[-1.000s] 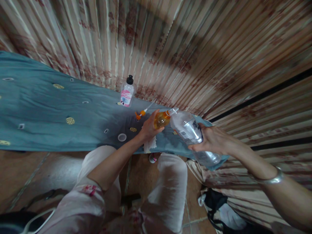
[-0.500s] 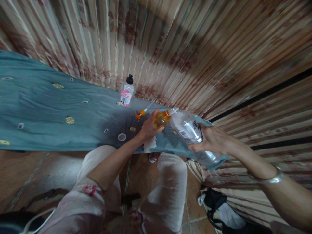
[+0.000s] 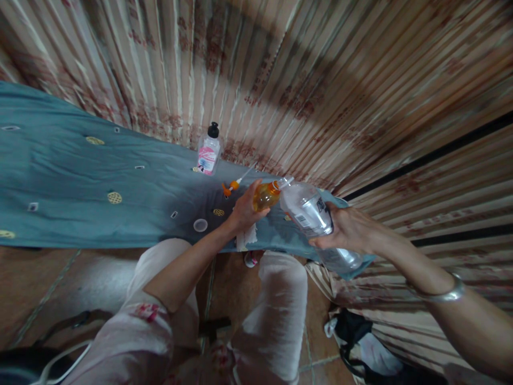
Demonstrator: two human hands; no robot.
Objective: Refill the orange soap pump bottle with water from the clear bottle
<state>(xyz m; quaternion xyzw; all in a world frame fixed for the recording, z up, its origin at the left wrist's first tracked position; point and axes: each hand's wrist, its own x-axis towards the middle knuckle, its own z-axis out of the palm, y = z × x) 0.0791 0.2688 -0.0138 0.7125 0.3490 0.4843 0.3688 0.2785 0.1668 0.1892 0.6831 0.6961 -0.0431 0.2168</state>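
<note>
This looks like a room in a home. Beyond the grip of the left hand (image 3: 245, 209) hangs a pleated floral curtain (image 3: 256, 80); under the grip spreads a teal cloth (image 3: 76, 184) printed with yellow motifs. Left of the grip stands a pink-labelled bottle (image 3: 208, 156), and nearer than the grip lies a brown tiled floor (image 3: 234, 289).

View drifted slightly, w/ blk-cap btl (image 3: 207, 156) now higher in it.

Glossy plastic bottle (image 3: 313, 213), matt cloth (image 3: 140, 206)
</note>
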